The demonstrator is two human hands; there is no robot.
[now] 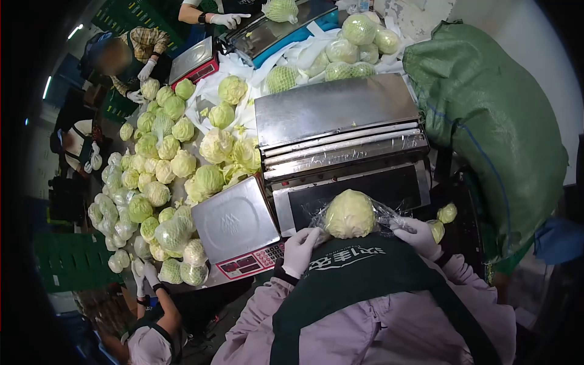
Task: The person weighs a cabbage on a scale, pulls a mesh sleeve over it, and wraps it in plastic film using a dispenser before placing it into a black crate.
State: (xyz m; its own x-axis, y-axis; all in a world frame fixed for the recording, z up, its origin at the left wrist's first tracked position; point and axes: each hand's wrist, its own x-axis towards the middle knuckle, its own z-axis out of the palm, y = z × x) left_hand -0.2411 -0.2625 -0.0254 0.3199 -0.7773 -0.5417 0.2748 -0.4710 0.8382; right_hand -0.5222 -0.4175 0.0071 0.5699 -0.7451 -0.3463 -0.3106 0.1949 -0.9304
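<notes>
A pale cabbage sits on clear plastic film at the front edge of the wrapping machine, close to my apron. At its left, my gloved left hand is closed on the gathered film. My gloved right hand pinches the film on the cabbage's right side. The film stretches out from both sides of the cabbage, whose top is bare. Behind the cabbage lies the machine's black plate, with a metal cover beyond it.
Left of the machine stands a scale, with many cabbages past it. A big green sack bulges at the right. Wrapped cabbages lie behind the machine. Co-workers stand at the far and left sides.
</notes>
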